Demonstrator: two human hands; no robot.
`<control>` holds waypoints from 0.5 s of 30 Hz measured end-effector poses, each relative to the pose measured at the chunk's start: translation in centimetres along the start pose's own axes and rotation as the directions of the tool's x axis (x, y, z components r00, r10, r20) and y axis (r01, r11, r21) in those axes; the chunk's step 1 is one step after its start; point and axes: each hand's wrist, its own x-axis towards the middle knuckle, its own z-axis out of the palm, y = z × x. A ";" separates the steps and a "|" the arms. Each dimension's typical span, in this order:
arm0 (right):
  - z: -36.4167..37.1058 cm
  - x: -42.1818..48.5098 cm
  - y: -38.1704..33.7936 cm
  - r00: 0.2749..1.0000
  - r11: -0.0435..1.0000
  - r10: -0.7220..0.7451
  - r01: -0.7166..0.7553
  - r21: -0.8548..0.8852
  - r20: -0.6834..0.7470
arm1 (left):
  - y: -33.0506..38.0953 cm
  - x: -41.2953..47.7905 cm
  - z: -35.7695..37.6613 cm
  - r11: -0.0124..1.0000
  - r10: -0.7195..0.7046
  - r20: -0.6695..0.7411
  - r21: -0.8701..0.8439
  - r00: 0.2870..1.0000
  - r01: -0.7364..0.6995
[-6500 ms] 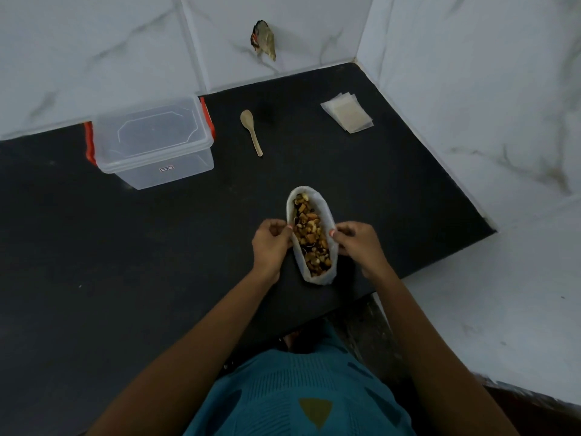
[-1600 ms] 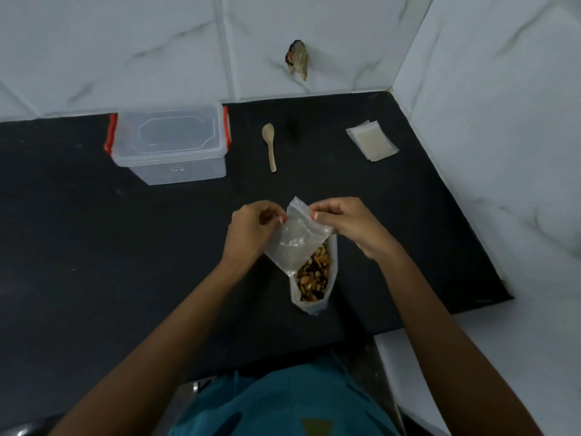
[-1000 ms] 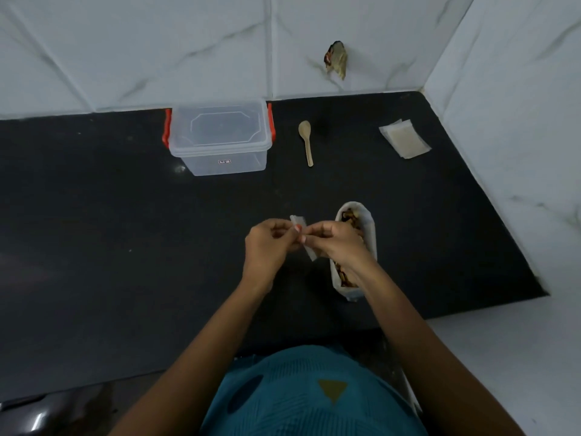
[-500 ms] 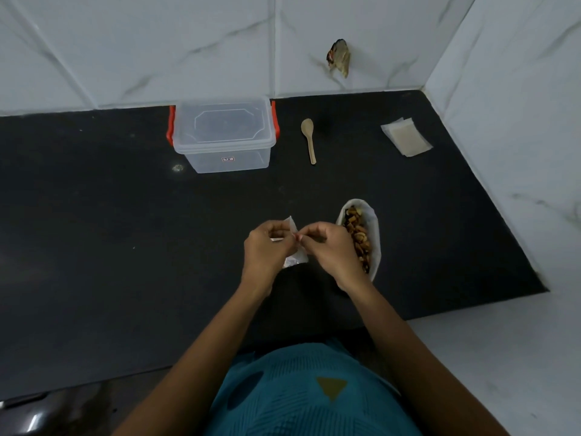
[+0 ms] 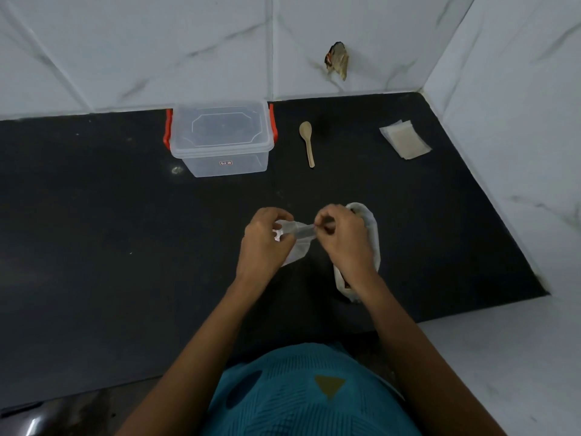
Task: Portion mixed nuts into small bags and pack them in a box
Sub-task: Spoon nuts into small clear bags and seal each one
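1. Now both hands meet over the near middle of the black counter [image 5: 125,247], and both are on one small clear bag [image 5: 298,248].
2. The left hand [image 5: 264,243] has its fingers curled over the bag's top left edge and pinches it there.
3. The right hand [image 5: 345,243] pinches the top right edge between thumb and fingertips, so the bag's top strip runs flat from one hand to the other.
4. The rest of the small clear bag hangs below the strip, between the two hands and above the counter.
5. A large bag of nuts [image 5: 372,226] sits on the counter just beneath the right hand. Its white rim is open, and the hand hides most of what is inside.
6. A clear plastic box [image 5: 220,143] stands at the back against the white tiled wall [image 5: 157,51], with its lid on and a red clasp on each side.
7. A wooden spoon [image 5: 307,143] lies just right of the box without touching it, bowl toward the wall.
8. A stack of small bags [image 5: 405,142] lies flat near the far right corner, well apart from the hands.
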 end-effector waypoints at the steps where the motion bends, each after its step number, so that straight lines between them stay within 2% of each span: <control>1: 0.0 0.1 0.1 0.999 0.999 -0.038 0.039 -0.038 0.015 | 0.0 0.1 0.0 1.000 0.020 0.003 -0.017 1.000 -0.020; 5: -0.2 0.4 0.1 0.992 0.987 -0.113 0.119 -0.106 0.058 | -0.1 0.5 -0.4 0.994 0.064 0.040 -0.090 0.997 -0.060; 8: -0.2 0.6 -0.2 0.992 0.991 -0.099 0.106 -0.085 0.076 | -0.5 0.6 -0.6 0.989 0.140 0.176 -0.067 0.974 -0.130; 11: -0.1 1.0 -0.5 0.994 0.996 -0.065 0.070 -0.049 0.089 | -0.7 0.5 -0.4 0.992 0.128 0.328 -0.045 0.936 -0.120; 15: 0.1 1.3 -1.0 0.991 1.000 -0.027 0.025 0.018 0.132 | -0.9 0.6 1.2 0.982 0.175 0.241 0.026 0.955 -0.186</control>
